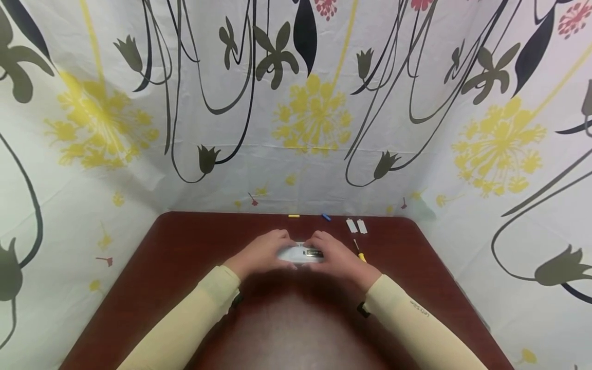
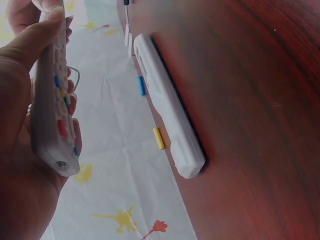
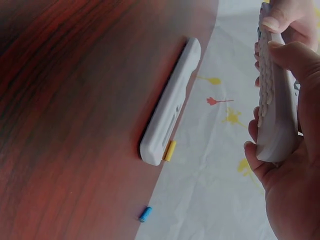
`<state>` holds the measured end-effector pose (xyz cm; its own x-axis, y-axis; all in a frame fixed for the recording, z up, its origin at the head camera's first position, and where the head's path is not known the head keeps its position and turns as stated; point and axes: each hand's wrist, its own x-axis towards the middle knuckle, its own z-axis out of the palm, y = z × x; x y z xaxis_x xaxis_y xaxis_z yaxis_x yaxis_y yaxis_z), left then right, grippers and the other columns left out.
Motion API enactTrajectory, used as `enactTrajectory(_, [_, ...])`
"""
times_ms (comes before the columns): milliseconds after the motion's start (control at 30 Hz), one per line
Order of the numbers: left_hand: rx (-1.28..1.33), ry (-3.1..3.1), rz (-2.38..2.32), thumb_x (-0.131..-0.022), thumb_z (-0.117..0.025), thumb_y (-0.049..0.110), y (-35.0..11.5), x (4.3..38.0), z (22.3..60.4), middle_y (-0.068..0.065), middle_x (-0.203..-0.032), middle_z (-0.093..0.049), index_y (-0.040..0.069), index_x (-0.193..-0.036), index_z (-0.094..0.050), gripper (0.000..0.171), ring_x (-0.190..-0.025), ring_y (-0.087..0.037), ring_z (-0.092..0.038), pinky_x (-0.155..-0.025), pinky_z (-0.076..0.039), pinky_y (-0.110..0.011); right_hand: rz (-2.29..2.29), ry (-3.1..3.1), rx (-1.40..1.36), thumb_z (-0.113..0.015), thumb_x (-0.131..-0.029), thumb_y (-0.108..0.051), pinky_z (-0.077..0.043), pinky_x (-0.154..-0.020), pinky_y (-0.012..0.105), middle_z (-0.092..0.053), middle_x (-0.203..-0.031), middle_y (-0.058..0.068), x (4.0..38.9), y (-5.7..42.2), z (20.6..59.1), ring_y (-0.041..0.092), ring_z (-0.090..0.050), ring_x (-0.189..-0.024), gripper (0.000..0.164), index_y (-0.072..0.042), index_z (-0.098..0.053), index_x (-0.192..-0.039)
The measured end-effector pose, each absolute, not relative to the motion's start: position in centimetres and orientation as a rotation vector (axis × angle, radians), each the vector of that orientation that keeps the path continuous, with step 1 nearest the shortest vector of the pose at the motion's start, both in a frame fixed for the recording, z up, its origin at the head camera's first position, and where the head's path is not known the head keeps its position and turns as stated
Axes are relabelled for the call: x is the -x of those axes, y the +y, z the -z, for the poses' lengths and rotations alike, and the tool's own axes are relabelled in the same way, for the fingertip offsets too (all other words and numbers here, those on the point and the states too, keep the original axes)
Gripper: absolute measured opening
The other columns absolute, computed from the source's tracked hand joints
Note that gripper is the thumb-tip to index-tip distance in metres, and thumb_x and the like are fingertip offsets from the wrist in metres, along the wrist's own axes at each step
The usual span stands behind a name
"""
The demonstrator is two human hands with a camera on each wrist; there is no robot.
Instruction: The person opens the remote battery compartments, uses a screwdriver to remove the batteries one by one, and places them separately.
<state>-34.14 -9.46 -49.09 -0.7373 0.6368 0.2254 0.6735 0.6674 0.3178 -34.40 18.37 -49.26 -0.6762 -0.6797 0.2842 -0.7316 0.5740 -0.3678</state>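
Observation:
A white remote control [image 1: 290, 255] is held lengthwise between both hands, its back toward the head camera and an uncovered battery compartment [image 1: 313, 253] showing near the right end. My left hand [image 1: 265, 251] grips the left end; in the left wrist view its thumb lies along the edge above coloured buttons [image 2: 62, 128]. Fingers of my right hand [image 1: 341, 258] curl round the other end, as the right wrist view shows. Beyond them, a second white remote [image 2: 172, 112] lies on the table, buttons down, with a recess in its upturned back.
Toward the table's far edge lie a yellow battery [image 1: 293, 216] and a blue battery [image 1: 326, 217]. Two white battery covers [image 1: 352, 226] sit to their right, near a screwdriver [image 1: 361, 255] with a yellow handle. A flower-patterned curtain [image 1: 296, 174] surrounds the dark red table [image 1: 208, 231].

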Motion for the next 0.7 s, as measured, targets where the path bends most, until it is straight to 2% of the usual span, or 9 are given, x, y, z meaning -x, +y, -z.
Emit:
enactTrajectory(333, [1.078,-2.812,0.550,-0.093,-0.087,0.059,-9.5,34.1,49.5,0.008,-0.115,-0.061,0.023,-0.138,-0.075,0.059,-0.100,-0.011,-0.057,-0.085,-0.052,-0.029,-0.678,-2.737,-1.186,-0.089,-0.095,-0.033,-0.056,-0.084,0.029,-0.059,-0.118,-0.010,34.3,18.0,49.6,0.009,-0.056,-0.103,0.040,-0.018,-0.072,-0.128])
enactTrajectory(700, [1.109,-2.883,0.541,-0.095,-0.089,0.046,-9.5,33.6,50.7,0.004,-0.125,-0.065,0.020,-0.142,-0.073,0.057,-0.109,-0.013,-0.061,-0.095,-0.054,-0.036,-0.631,-2.812,-1.134,-0.089,-0.095,-0.035,-0.054,-0.087,0.030,-0.059,-0.116,-0.009,34.0,17.8,51.4,0.010,-0.056,-0.102,0.040,-0.019,-0.074,-0.128])
